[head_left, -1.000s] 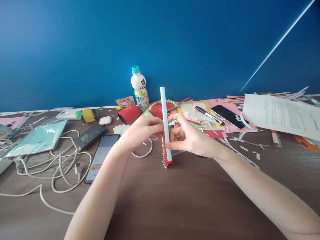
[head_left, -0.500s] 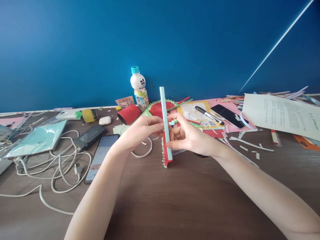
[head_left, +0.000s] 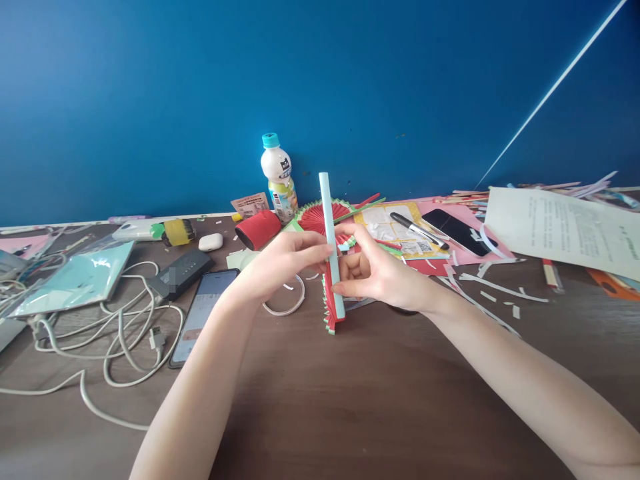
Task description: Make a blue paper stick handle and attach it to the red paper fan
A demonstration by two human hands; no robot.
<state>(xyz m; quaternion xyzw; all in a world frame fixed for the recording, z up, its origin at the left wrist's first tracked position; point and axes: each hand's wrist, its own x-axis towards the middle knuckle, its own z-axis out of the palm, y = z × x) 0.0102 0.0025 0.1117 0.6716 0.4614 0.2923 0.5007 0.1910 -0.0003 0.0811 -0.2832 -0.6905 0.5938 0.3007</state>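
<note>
Between my hands stands a pale blue paper strip [head_left: 327,213], nearly upright, against a red and green pleated paper piece [head_left: 329,313] whose low end is close to the table. My left hand [head_left: 295,257] pinches the strip from the left with thumb and fingers. From the right, my right hand [head_left: 367,270] grips the strip and the pleated paper, its thumb low on the strip and its other fingers curled behind. Where the two papers meet is partly hidden by my fingers. Behind them lies a red pleated paper fan [head_left: 316,217] with a green edge.
A drink bottle [head_left: 279,177] stands by the blue wall, near a red cylinder [head_left: 258,229]. Left lie a phone [head_left: 203,317], white cables [head_left: 120,333] and an earbud case [head_left: 211,241]. Right are a marker [head_left: 419,231], a dark phone [head_left: 460,231], paper scraps [head_left: 503,283] and a printed sheet [head_left: 565,230].
Both hands keep their hold on the strip and pleated paper. The fingers and the strip have shifted only very slightly.
</note>
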